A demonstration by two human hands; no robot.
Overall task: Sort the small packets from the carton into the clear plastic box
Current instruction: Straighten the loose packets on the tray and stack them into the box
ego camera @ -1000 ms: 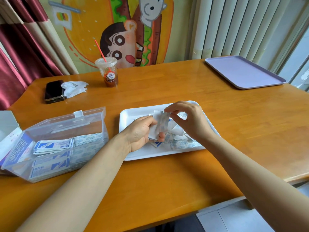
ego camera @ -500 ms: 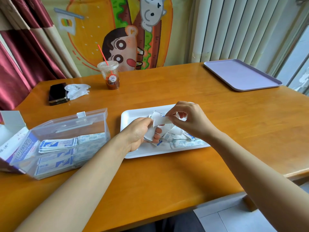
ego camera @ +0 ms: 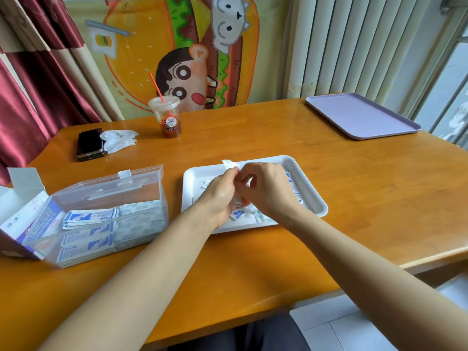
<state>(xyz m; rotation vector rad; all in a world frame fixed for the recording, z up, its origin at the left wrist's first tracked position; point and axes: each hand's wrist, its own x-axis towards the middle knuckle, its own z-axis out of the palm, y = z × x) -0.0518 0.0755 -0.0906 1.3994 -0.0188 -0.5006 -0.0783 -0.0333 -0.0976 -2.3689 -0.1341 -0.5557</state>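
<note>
Centre frame, over white tray (ego camera: 312, 198): gripping a small stack of packets (ego camera: 229, 163) in left hand (ego camera: 222, 196), fingers (ego camera: 231, 174) curled round it, only a white tip poking out above the knuckles. Right hand (ego camera: 266, 191) pushed up against it, fingers (ego camera: 247, 173) bent in and pinching at the same stack, exact contact hidden. Could easily drop or fan the stack while squaring it up: thin slick wrappers, two-handed fumble, grip mostly low on the stack. Would land back among loose packets (ego camera: 238, 214) on tray, or slide over the low rim onto worktop (ego camera: 367, 198). Could also catch the raised lid on the carry left to clear box (ego camera: 106, 191), lower left of frame, already well filled with rows. Uneven stack likely to ride up on those rows and foul the lid. Carton (ego camera: 22, 214) at far left edge, flap open, right beside box, touching or not hard to tell; bumping box could shove it toward the worktop edge. Versus half a second ago: hands closed up together, gap gone. Stack then plainly showing between them with right fingers pinching its top edge, now mostly covered. Box, carton, tray apparently unmoved.
</note>
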